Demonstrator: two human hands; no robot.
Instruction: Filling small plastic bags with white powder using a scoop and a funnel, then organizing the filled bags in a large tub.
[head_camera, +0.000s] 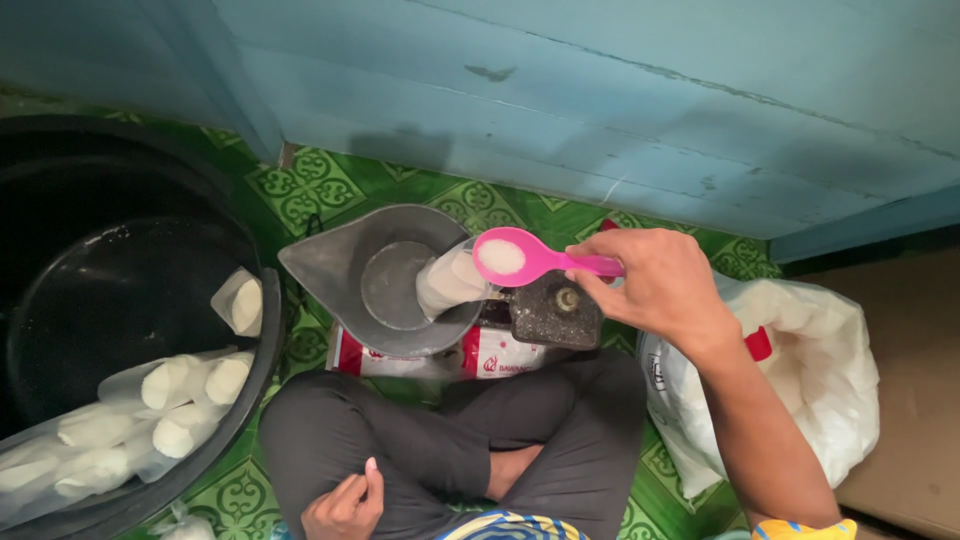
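Nearest, the left hand is rested half-curled on the knee, nothing held. Further out, the right hand is clamped on a pink spoon heaped with white powder, poised just over a small plastic bag sat in the grey scale pan. Looks like filling's underway; a careful tip into the bag mouth is probably needed.

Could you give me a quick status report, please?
Right hand holds pink spoon of white powder over small bag in scale pan. Left hand idle on knee. Nothing obstructing.
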